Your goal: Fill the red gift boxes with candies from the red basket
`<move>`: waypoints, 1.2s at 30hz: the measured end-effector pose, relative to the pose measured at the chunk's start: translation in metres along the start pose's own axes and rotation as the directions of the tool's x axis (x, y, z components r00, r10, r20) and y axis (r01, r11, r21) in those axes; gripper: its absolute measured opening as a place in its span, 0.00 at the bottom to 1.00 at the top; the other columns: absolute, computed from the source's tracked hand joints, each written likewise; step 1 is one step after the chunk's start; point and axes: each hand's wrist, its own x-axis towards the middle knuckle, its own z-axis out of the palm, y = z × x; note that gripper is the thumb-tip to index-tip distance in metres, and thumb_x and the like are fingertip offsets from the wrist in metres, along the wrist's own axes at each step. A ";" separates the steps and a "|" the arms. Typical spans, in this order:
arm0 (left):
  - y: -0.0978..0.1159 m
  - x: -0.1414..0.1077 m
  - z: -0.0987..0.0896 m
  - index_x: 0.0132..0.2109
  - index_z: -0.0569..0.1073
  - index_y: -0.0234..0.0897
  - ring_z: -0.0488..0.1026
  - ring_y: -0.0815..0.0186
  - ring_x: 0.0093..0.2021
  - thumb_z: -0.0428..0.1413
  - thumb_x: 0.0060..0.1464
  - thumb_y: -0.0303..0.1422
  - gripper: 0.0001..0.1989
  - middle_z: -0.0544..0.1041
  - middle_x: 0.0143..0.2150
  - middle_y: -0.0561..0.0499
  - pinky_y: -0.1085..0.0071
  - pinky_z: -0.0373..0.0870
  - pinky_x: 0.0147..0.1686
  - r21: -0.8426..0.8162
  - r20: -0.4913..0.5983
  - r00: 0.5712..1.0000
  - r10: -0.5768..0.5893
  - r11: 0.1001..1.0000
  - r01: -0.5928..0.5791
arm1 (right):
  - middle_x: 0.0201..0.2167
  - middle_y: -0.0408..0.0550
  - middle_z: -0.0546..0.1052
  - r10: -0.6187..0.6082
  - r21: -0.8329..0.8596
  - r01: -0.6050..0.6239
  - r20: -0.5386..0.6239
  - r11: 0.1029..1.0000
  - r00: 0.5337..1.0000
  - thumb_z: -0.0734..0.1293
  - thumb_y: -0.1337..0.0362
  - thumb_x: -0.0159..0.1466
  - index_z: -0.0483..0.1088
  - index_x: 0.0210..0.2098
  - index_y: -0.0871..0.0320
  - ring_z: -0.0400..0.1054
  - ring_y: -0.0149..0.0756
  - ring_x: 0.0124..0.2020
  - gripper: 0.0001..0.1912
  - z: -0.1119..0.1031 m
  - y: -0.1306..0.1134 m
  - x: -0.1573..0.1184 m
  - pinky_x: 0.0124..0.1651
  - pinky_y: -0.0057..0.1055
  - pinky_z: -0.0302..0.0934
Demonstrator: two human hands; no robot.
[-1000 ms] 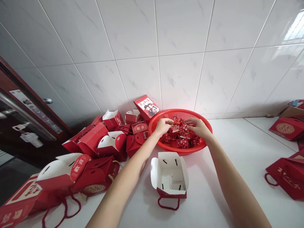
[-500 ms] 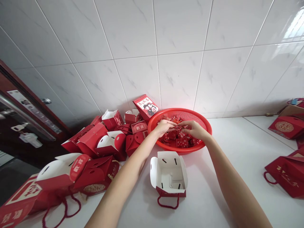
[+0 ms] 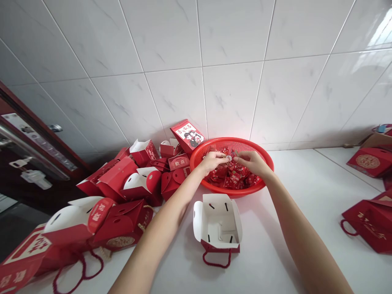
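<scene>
Over a red plastic basket (image 3: 268, 164) both my hands are held close together at fingertip level. My left hand (image 3: 212, 161) pinches a small red-wrapped candy (image 3: 229, 158) with a pale round mark. My right hand (image 3: 250, 161) comes in from the other side, its thumb and fingers closed at a red wrapper beside that candy. Beneath them lies a heap of red-wrapped candies (image 3: 234, 179). In front of the basket stands an open gift box (image 3: 221, 220), white inside, its flaps spread and a dark red cord handle lying toward me; no candy shows in it.
Many red gift boxes (image 3: 118, 177) crowd the left side, some with flaps up. A printed box (image 3: 187, 134) leans against the tiled wall (image 3: 171, 98). On the right lie more red boxes (image 3: 367, 226). A door with keys (image 3: 35, 175) is at far left.
My fingers have shifted on the candies and a candy with a pale round mark now shows between my hands. The view has tilted slightly; the open gift box stays put.
</scene>
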 end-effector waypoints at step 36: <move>0.008 0.004 -0.008 0.33 0.66 0.40 0.77 0.66 0.34 0.53 0.57 0.34 0.05 0.77 0.30 0.52 0.71 0.73 0.38 -0.022 -0.536 0.830 0.155 0.980 -0.197 | 0.44 0.52 0.80 0.129 0.343 0.025 -0.416 0.939 0.900 0.70 0.59 0.51 0.73 0.51 0.57 0.75 0.44 0.43 0.27 -0.006 0.009 0.006 0.41 0.42 0.75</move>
